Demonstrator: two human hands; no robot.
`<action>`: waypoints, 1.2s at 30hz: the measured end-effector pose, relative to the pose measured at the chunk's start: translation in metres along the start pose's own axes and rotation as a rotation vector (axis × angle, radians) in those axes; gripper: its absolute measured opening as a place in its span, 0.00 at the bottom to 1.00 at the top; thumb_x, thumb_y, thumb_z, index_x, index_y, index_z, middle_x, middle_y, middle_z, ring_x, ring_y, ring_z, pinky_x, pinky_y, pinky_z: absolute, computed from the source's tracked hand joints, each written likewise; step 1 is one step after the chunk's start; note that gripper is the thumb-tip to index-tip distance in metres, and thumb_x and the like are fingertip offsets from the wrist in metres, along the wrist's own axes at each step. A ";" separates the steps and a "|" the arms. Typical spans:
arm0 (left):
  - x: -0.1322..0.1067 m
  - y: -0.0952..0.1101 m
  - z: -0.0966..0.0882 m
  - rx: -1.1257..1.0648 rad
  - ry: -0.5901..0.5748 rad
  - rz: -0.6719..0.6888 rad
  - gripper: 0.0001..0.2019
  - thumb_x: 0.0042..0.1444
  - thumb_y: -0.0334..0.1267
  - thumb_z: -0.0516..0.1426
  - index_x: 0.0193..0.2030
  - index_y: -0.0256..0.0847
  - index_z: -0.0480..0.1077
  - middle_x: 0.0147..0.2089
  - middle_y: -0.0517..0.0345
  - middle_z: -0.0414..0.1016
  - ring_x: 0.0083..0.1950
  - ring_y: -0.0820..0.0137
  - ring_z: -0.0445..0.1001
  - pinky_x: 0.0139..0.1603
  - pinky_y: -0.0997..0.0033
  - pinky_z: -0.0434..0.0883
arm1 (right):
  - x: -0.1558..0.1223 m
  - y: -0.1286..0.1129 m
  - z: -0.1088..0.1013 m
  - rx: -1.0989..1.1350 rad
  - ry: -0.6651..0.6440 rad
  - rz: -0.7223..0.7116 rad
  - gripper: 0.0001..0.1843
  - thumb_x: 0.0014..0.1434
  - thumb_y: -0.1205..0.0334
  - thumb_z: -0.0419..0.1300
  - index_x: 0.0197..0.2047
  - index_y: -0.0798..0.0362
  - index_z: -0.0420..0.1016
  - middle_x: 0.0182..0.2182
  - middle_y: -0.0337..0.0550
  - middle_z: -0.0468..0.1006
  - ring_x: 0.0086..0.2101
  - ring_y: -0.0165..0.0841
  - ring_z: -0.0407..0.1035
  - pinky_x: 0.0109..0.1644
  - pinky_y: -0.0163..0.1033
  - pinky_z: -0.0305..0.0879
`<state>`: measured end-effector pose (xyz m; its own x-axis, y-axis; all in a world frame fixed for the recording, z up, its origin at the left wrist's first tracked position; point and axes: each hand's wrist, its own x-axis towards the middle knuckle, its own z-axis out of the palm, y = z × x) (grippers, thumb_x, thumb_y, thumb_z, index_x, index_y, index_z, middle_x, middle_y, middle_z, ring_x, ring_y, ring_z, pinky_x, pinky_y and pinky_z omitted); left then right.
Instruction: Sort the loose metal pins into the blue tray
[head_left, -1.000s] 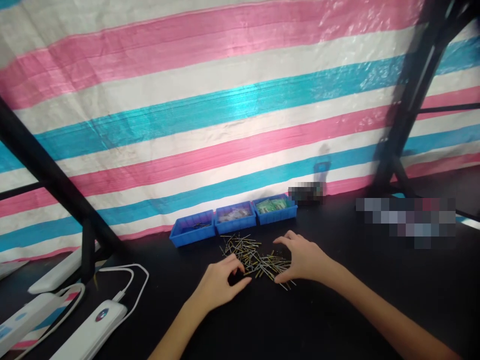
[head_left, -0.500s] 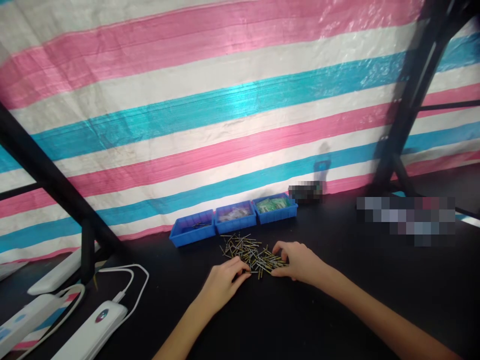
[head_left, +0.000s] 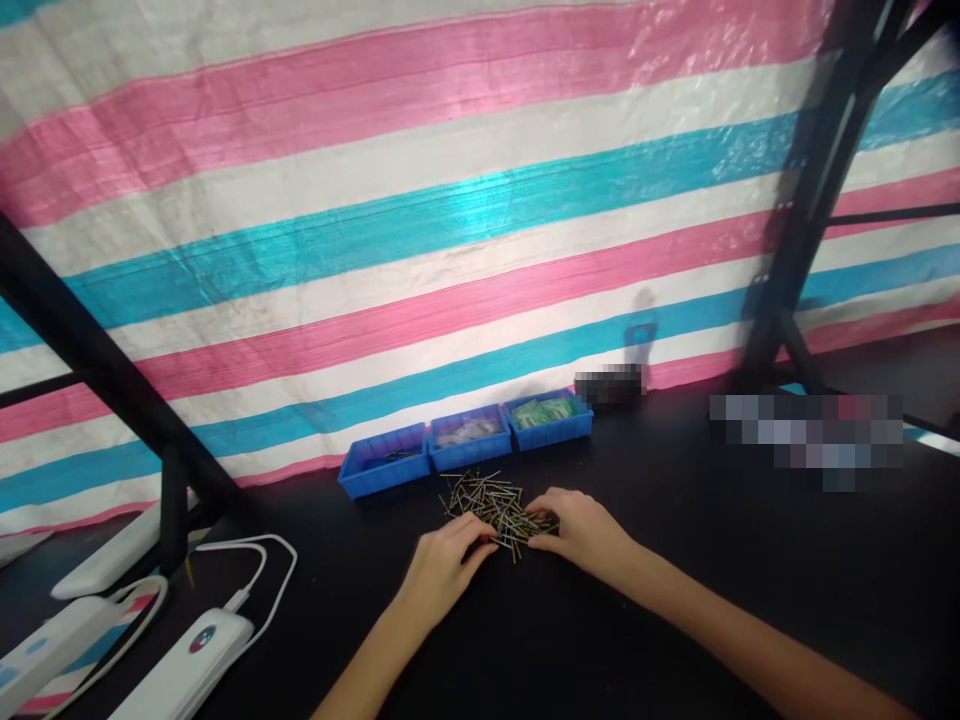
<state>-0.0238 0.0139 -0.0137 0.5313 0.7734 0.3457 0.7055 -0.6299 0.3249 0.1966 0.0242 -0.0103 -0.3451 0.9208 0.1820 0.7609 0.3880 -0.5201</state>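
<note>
A loose pile of thin metal rods (head_left: 499, 508), silver and brass-coloured and resembling drill bits, lies on the black table. At its near left edge is my left hand (head_left: 448, 560), with thumb and forefinger tips almost together in a pinch; whatever is between them is too small to make out. My right hand (head_left: 581, 525) curves around the pile's right side. Its thumb and fingers are apart, with rod ends between them, and the fingertips touch the outer rods.
Behind the pile stand three blue bins in a row: the left bin (head_left: 386, 470) holds a few rods, the middle bin (head_left: 471, 450) clear bags, the right bin (head_left: 551, 430) green-tinted bags. A white power bank (head_left: 187, 655) with a cable and a power strip (head_left: 52, 640) lie left. Black frame posts (head_left: 806, 210) flank the table.
My right hand has moved a little left, and the rods at the pile's right side have shifted inward, closer together. My left hand has stayed nearly still.
</note>
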 end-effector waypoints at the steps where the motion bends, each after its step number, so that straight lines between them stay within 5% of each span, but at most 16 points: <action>1: 0.000 0.001 0.000 -0.001 0.001 -0.001 0.06 0.58 0.38 0.51 0.40 0.44 0.68 0.37 0.63 0.71 0.33 0.74 0.69 0.33 0.78 0.65 | 0.000 0.000 0.000 0.006 0.007 -0.004 0.16 0.47 0.58 0.65 0.41 0.49 0.75 0.36 0.39 0.75 0.34 0.36 0.70 0.33 0.35 0.62; 12: 0.000 0.008 -0.004 0.026 0.033 -0.005 0.09 0.57 0.41 0.52 0.44 0.44 0.66 0.35 0.61 0.70 0.30 0.74 0.69 0.30 0.78 0.65 | 0.000 -0.003 0.008 0.077 0.114 -0.102 0.11 0.53 0.65 0.60 0.42 0.50 0.74 0.36 0.39 0.76 0.34 0.32 0.70 0.36 0.32 0.63; 19: 0.001 0.011 -0.007 0.031 -0.018 0.037 0.07 0.58 0.40 0.51 0.38 0.44 0.69 0.37 0.61 0.70 0.30 0.75 0.69 0.31 0.79 0.66 | 0.001 -0.006 0.004 0.078 0.149 -0.119 0.08 0.55 0.67 0.56 0.37 0.48 0.75 0.33 0.36 0.76 0.31 0.30 0.69 0.35 0.32 0.61; 36: 0.001 0.010 -0.006 0.023 0.100 -0.039 0.09 0.58 0.43 0.51 0.41 0.44 0.67 0.34 0.62 0.70 0.25 0.76 0.65 0.28 0.78 0.64 | -0.002 -0.018 -0.007 0.175 0.255 -0.103 0.07 0.56 0.57 0.58 0.34 0.47 0.76 0.30 0.34 0.76 0.29 0.27 0.68 0.32 0.30 0.59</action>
<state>-0.0189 0.0082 -0.0050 0.4547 0.7855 0.4198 0.7359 -0.5969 0.3197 0.1872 0.0158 0.0042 -0.2499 0.8663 0.4325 0.6155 0.4870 -0.6197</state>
